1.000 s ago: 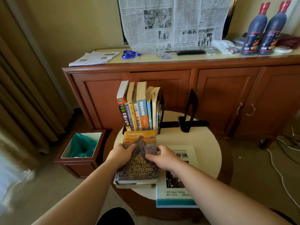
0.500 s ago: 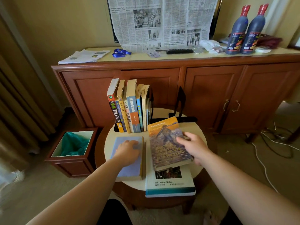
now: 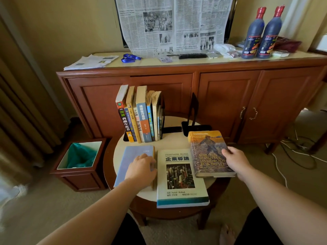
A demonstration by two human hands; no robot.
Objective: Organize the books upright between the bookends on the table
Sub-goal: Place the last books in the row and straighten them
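Several books (image 3: 141, 117) stand upright at the back left of the round table (image 3: 177, 140), leaning against a black bookend (image 3: 163, 119). A second black bookend (image 3: 193, 112) stands apart to their right, with a gap between the two. Three books lie flat in front. My left hand (image 3: 141, 171) rests on a blue-grey book (image 3: 131, 158), fingers curled over its right edge. A white "Understanding Business" book (image 3: 180, 179) lies in the middle, overhanging the table's front. My right hand (image 3: 235, 160) grips the right edge of a brown writers' handbook (image 3: 206, 152), thumb on its cover.
A wooden sideboard (image 3: 221, 96) stands close behind the table, carrying a hanging newspaper (image 3: 173, 23), loose papers and two dark bottles (image 3: 261, 32). A wooden waste bin (image 3: 79, 163) with a green liner sits left of the table. Cables (image 3: 292, 152) trail on the carpet at right.
My right hand has carried the brown handbook off the blue-grey book, across the white book, to the table's right side. My left hand stays on the blue-grey book.
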